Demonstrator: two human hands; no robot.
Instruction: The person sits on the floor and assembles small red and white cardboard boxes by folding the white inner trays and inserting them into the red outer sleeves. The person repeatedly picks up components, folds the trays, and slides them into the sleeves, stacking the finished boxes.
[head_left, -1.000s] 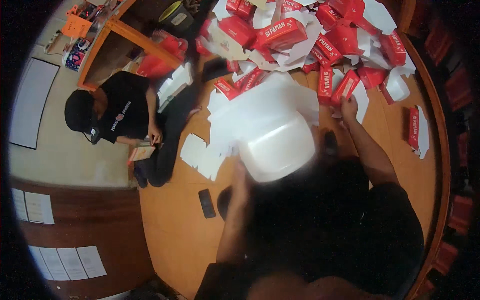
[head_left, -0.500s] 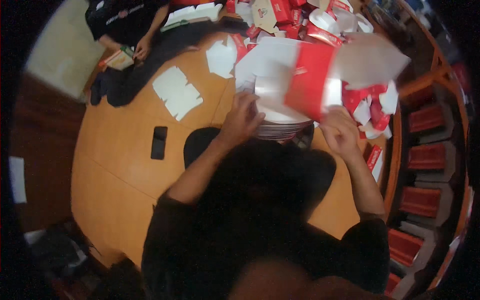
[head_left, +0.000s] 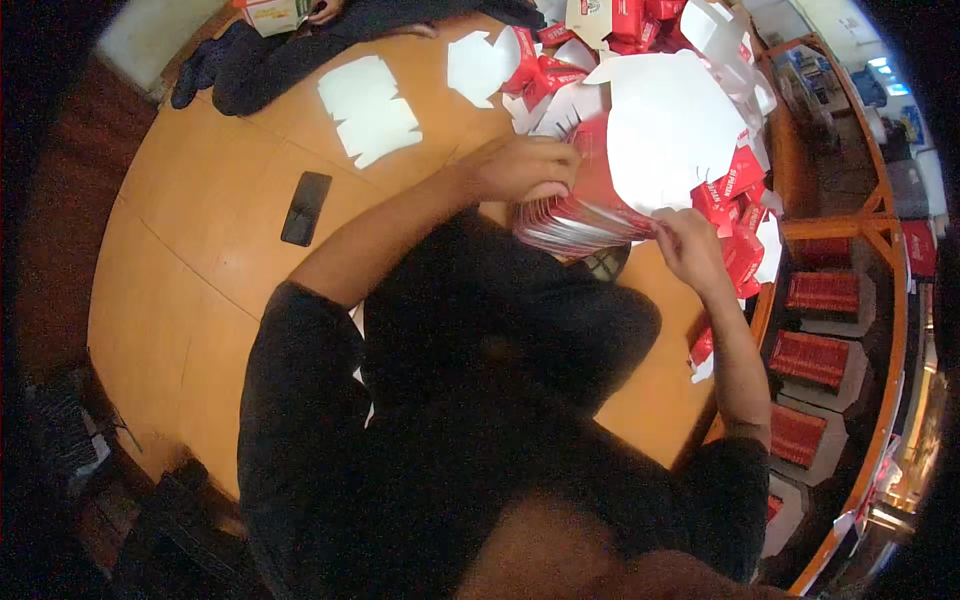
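Note:
In front of me is a thick stack of flat cardboard box blanks (head_left: 572,225), red and white, its layered edges towards me. My left hand (head_left: 528,168) is closed on the stack's left side, fingers bent over the red top. My right hand (head_left: 688,245) pinches the near right corner of the red cardboard, thumb and fingers together. Beyond the hands, a large white cardboard panel (head_left: 668,130) with small slits stands out over the far side of the stack. How many sheets either hand grips is hidden.
Crumpled red and white cartons (head_left: 735,195) pile up behind and right of the stack. Two flat white cutouts, one being this notched sheet (head_left: 368,110), and a black phone (head_left: 306,209) lie on the wooden surface. Another person's leg (head_left: 290,68) reaches in far left. Shelves hold red bundles (head_left: 812,360) at right.
My view has shifted, so the phone and sheets sit higher and further left. The blurred cardboard blank in my right hand is now steadier, and my left hand has come onto the stack's red top.

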